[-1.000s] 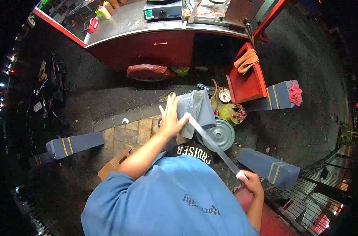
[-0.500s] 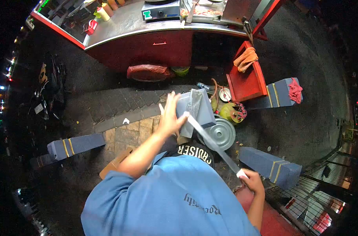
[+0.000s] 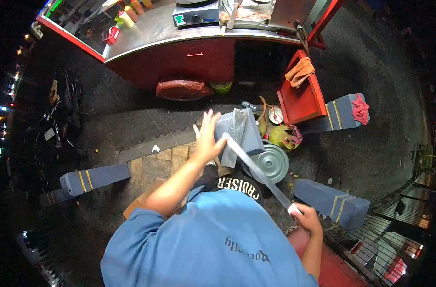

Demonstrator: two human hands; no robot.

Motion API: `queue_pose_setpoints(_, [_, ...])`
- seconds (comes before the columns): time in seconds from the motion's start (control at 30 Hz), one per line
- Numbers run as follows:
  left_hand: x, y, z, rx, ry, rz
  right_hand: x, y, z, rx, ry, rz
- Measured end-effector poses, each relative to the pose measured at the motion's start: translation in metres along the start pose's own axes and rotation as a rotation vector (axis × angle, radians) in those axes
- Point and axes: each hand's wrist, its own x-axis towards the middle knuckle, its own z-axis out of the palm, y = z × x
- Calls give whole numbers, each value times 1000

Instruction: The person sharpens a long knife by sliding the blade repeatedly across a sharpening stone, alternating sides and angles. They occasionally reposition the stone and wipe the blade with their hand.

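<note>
My right hand [image 3: 309,220] is closed around the white handle of a long straight knife [image 3: 260,170]. The blade runs diagonally up and left in front of my body, slightly blurred. At its far, white-looking end is my left hand [image 3: 208,139], fingers stretched and spread, with the thumb at or very near the tip. Just beyond the blade stands a grey block [image 3: 253,136]. On it lies a long, wet-looking grey stone bar [image 3: 237,125], its near end sticking out under the blade's far part.
A round grey lid [image 3: 274,164] and a yellow-green container [image 3: 277,136] stand right of the block. Ahead is a red food cart [image 3: 179,62], with an orange cloth [image 3: 300,71] on its red side panel. Low grey blocks [image 3: 100,178] with yellow bands flank me.
The view has shifted slightly. My hands and the knife keep nearly the same pose over the grey block.
</note>
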Motion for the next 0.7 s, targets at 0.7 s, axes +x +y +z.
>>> queue_pose_setpoints(0.7, [135,-26,-12,114,199,-182,76,-45,74,171,148,-98])
